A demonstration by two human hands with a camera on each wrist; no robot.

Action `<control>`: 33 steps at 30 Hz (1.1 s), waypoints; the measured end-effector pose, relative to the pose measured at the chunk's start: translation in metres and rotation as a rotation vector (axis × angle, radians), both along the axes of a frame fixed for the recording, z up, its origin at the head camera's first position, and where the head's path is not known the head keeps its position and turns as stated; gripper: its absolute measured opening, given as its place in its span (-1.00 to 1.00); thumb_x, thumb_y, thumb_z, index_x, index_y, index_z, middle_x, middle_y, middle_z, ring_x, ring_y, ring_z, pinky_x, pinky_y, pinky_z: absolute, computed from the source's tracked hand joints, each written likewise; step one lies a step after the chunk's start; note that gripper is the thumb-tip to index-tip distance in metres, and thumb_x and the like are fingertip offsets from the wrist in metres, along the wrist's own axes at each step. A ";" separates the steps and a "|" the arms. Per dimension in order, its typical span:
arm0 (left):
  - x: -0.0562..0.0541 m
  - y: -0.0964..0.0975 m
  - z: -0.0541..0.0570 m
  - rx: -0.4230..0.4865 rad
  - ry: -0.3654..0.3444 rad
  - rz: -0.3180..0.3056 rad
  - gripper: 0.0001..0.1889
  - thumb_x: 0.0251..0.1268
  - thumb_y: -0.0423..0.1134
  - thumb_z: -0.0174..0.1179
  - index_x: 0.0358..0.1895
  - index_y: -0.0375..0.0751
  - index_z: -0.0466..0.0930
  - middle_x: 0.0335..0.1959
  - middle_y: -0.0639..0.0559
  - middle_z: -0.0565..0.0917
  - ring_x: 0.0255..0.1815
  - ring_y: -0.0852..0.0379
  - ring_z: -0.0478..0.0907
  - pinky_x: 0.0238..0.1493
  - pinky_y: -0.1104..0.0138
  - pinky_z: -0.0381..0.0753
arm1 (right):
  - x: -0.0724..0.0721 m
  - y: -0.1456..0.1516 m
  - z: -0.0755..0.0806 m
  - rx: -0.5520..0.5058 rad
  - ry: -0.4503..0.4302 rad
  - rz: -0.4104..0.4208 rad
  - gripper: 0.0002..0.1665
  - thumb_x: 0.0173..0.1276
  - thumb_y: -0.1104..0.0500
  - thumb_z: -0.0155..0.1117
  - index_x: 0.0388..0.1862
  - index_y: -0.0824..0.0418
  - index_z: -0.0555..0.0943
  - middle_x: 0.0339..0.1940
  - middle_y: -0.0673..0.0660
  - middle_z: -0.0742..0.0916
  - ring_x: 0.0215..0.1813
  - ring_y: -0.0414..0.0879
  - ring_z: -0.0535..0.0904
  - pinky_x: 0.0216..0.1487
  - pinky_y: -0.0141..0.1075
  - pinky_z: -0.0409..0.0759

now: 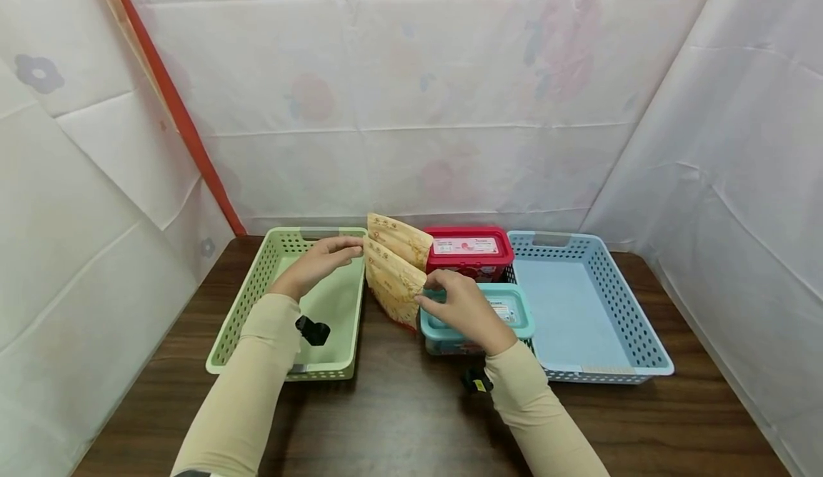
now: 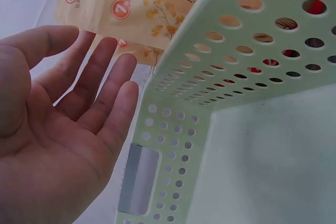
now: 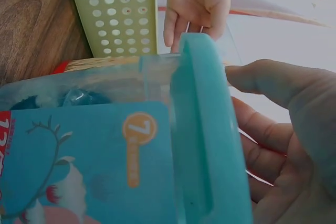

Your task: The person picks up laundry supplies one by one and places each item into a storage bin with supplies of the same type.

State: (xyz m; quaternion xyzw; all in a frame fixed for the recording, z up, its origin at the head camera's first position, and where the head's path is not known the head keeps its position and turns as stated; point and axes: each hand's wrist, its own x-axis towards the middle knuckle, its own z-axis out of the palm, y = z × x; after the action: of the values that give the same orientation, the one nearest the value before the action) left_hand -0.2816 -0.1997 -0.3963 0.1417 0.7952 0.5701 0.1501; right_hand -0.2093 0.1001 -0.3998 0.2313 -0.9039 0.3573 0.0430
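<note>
Two yellow printed pouches stand upright one behind the other, the front pouch (image 1: 393, 284) overlapping the rear pouch (image 1: 401, 240). My left hand (image 1: 321, 261) is at their left edge above the green basket's rim, its fingers loosely bent with nothing held in the palm. At the front pouch's right edge is my right hand (image 1: 464, 304), above a teal-lidded box (image 1: 514, 313). Its thumb and fingers stand apart in the right wrist view, where the teal box (image 3: 94, 166) hides part of the fingers and most of the pouches.
To the left is a green perforated basket (image 1: 355, 348), to the right a blue perforated basket (image 1: 626, 305). A red-lidded box (image 1: 468, 245) sits behind the teal one. White patterned sheets (image 1: 398, 106) enclose the dark wooden table (image 1: 398, 413) at the back and sides.
</note>
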 end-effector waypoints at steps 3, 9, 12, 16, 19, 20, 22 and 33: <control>-0.002 0.001 -0.002 0.001 0.007 0.010 -0.49 0.56 -0.04 0.10 0.43 -0.20 0.41 0.46 -0.15 0.33 0.47 -0.16 0.25 0.47 -0.04 0.21 | 0.000 0.000 -0.002 -0.008 0.003 0.000 -0.77 0.35 0.07 0.44 -0.10 0.14 0.68 -0.13 0.06 0.73 -0.02 -0.07 0.65 0.02 -0.12 0.66; -0.004 0.004 -0.004 -0.012 0.023 0.043 -0.53 0.54 -0.06 0.13 0.36 -0.23 0.47 0.38 -0.15 0.42 0.41 -0.15 0.34 0.43 -0.02 0.29 | 0.002 -0.002 -0.001 -0.011 0.032 -0.004 -0.87 0.36 0.08 0.43 -0.22 0.10 0.70 -0.24 -0.03 0.74 -0.13 -0.11 0.63 -0.13 -0.19 0.64; -0.003 0.005 -0.004 -0.019 0.029 0.048 -0.53 0.55 -0.07 0.12 0.35 -0.27 0.46 0.36 -0.20 0.43 0.39 -0.18 0.35 0.42 -0.06 0.29 | 0.002 -0.002 -0.002 -0.015 0.050 0.000 -0.91 0.37 0.09 0.42 -0.30 0.07 0.71 -0.31 -0.08 0.75 -0.20 -0.15 0.63 -0.22 -0.24 0.62; -0.003 0.007 -0.004 -0.016 0.025 0.063 -0.53 0.56 -0.09 0.11 0.36 -0.27 0.46 0.35 -0.21 0.44 0.38 -0.19 0.36 0.42 -0.10 0.27 | 0.001 -0.003 -0.004 -0.021 0.077 0.006 -0.92 0.37 0.11 0.42 -0.33 0.06 0.71 -0.32 -0.09 0.75 -0.24 -0.21 0.63 -0.26 -0.28 0.61; -0.003 0.009 -0.004 -0.003 0.028 0.073 -0.53 0.55 -0.10 0.12 0.36 -0.29 0.45 0.34 -0.22 0.45 0.37 -0.20 0.38 0.41 -0.09 0.28 | 0.001 -0.003 -0.005 -0.025 0.090 0.005 -0.91 0.37 0.11 0.42 -0.33 0.06 0.70 -0.33 -0.08 0.74 -0.25 -0.23 0.62 -0.27 -0.29 0.62; -0.003 0.010 -0.004 -0.001 0.030 0.077 -0.53 0.55 -0.11 0.12 0.36 -0.29 0.45 0.34 -0.22 0.45 0.36 -0.20 0.38 0.41 -0.08 0.30 | 0.001 -0.004 -0.005 -0.024 0.095 0.003 -0.91 0.37 0.12 0.42 -0.33 0.06 0.70 -0.33 -0.08 0.74 -0.25 -0.23 0.62 -0.27 -0.29 0.62; -0.003 0.011 -0.004 0.003 0.030 0.086 -0.54 0.55 -0.12 0.12 0.36 -0.29 0.46 0.32 -0.22 0.46 0.35 -0.19 0.39 0.40 -0.06 0.33 | 0.001 -0.004 -0.006 -0.025 0.101 0.004 -0.91 0.37 0.12 0.43 -0.34 0.07 0.71 -0.33 -0.08 0.75 -0.24 -0.23 0.63 -0.26 -0.29 0.62; -0.002 0.014 0.000 0.053 0.033 0.116 -0.53 0.57 -0.16 0.09 0.37 -0.38 0.41 0.33 -0.28 0.45 0.36 -0.20 0.39 0.41 0.00 0.33 | 0.002 -0.006 -0.005 -0.090 0.154 0.001 -0.90 0.39 0.12 0.40 -0.35 0.01 0.69 -0.36 -0.15 0.70 -0.30 -0.26 0.55 -0.27 -0.29 0.59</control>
State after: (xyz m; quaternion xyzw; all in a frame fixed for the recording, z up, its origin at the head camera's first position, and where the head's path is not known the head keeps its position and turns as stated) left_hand -0.2832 -0.1854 -0.3964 0.1086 0.7889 0.5965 0.1000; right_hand -0.2071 0.0941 -0.4045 0.2564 -0.8807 0.3790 0.1224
